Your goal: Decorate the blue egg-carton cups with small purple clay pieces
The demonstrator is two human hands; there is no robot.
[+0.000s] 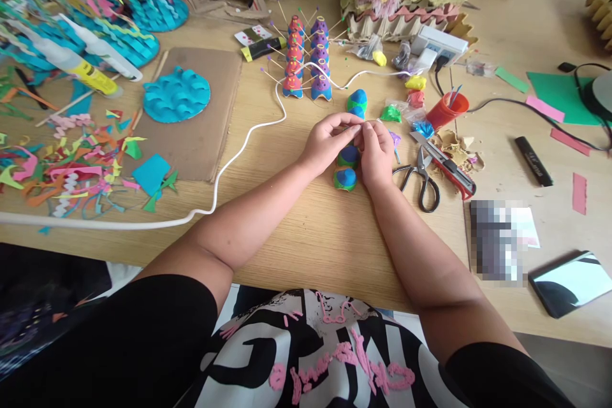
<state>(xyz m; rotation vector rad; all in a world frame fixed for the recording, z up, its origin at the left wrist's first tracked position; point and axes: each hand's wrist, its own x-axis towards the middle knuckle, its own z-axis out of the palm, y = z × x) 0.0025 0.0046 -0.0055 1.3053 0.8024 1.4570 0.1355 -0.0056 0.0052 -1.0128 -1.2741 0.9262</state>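
Observation:
Both hands meet over a row of blue and green egg-carton bumps [346,178] near the middle of the table. My left hand [329,140] has its fingers pinched together at the tips. Facing it, my right hand [376,152] is pinched too, its fingertips touching those of the left. Whatever lies between the fingertips is too small to make out. The hands cover the middle of the blue and green row. Just behind stand a red row [293,67] and a purple row [320,67] of similar bumps with pins sticking out.
Scissors [422,172], a red cutter [449,169] and a red cup [447,109] are right of my hands. A white cable [243,146] crosses the left side. Farther left are cardboard [191,150] and paper scraps [86,172]; a phone [571,284] lies at the right.

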